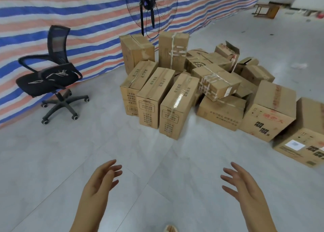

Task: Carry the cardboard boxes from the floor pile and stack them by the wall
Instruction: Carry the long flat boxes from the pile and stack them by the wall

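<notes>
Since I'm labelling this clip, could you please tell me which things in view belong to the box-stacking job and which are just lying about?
Part of the job:
- pile of cardboard boxes on the floor
- left hand, open and empty
- right hand, open and empty

Just lying about:
- black office chair
- standing fan
- striped tarpaulin
- overturned wooden stool, far back

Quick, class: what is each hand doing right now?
Left hand: open, holding nothing.
Right hand: open, holding nothing.
</notes>
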`<control>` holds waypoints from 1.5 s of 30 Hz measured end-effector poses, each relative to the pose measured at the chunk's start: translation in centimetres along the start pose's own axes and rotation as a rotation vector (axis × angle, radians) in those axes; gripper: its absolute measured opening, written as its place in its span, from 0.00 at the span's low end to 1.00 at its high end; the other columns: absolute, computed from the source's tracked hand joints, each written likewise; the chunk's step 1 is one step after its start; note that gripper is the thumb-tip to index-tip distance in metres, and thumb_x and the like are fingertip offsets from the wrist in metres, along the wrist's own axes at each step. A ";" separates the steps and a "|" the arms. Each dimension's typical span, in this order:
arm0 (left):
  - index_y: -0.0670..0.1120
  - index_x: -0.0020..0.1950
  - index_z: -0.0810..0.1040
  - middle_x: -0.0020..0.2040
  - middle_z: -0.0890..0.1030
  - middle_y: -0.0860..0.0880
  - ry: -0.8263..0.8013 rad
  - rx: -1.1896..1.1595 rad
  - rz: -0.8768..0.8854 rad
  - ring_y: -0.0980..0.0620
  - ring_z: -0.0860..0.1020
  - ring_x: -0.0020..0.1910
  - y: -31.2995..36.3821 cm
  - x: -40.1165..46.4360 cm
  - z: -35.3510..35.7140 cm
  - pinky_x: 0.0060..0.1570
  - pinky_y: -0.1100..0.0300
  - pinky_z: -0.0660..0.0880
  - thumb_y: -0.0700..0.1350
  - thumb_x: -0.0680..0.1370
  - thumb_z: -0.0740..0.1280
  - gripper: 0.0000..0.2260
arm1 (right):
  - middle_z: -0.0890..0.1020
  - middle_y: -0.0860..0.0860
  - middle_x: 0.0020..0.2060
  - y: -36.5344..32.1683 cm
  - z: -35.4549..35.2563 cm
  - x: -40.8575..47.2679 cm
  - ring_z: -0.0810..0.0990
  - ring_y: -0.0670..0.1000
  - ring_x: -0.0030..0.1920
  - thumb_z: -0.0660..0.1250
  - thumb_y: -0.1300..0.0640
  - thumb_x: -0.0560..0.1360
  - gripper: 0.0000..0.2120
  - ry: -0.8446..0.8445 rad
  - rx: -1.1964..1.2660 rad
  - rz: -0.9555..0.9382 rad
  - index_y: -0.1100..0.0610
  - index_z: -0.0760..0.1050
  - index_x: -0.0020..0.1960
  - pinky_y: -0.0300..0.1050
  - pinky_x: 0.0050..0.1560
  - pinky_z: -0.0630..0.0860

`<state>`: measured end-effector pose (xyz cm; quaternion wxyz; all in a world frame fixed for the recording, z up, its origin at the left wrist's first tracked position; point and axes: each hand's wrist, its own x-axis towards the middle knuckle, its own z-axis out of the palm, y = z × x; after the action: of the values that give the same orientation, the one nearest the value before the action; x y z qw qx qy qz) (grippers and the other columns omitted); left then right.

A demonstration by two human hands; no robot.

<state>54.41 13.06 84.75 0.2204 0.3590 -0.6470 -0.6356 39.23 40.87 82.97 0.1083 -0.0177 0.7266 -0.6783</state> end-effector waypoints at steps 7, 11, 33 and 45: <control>0.49 0.56 0.79 0.50 0.84 0.48 -0.031 0.027 -0.057 0.50 0.82 0.52 1.9 11.2 6.0 0.58 0.47 0.76 0.39 0.81 0.58 0.12 | 0.83 0.46 0.50 -1.3 1.9 12.0 0.83 0.48 0.51 0.69 0.31 0.65 0.27 0.047 -0.017 0.063 0.44 0.75 0.58 0.37 0.44 0.81; 0.48 0.56 0.78 0.52 0.83 0.47 -0.074 0.069 -0.089 0.48 0.80 0.54 1.9 19.2 8.6 0.60 0.44 0.74 0.39 0.81 0.58 0.11 | 0.83 0.48 0.50 0.5 4.5 18.7 0.82 0.49 0.51 0.62 0.51 0.79 0.08 0.123 -0.014 0.111 0.47 0.75 0.58 0.38 0.45 0.81; 0.51 0.63 0.73 0.57 0.78 0.52 -0.486 0.427 -0.297 0.52 0.75 0.60 -2.6 63.5 32.7 0.64 0.51 0.72 0.45 0.82 0.58 0.11 | 0.78 0.51 0.57 8.0 17.2 58.4 0.79 0.47 0.53 0.56 0.56 0.82 0.13 0.168 -0.211 0.450 0.51 0.70 0.66 0.47 0.55 0.76; 0.46 0.73 0.66 0.61 0.76 0.50 -0.344 0.651 -0.577 0.47 0.75 0.59 -26.1 75.0 43.3 0.62 0.49 0.71 0.47 0.81 0.57 0.20 | 0.70 0.48 0.65 30.3 22.3 72.8 0.70 0.49 0.62 0.57 0.50 0.81 0.24 -0.017 -0.241 0.875 0.54 0.58 0.74 0.43 0.62 0.66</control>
<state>-21.27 -12.36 42.22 -0.1999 0.4642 -0.7136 -0.4852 -24.08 8.80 41.99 0.3880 0.2732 0.7386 -0.4789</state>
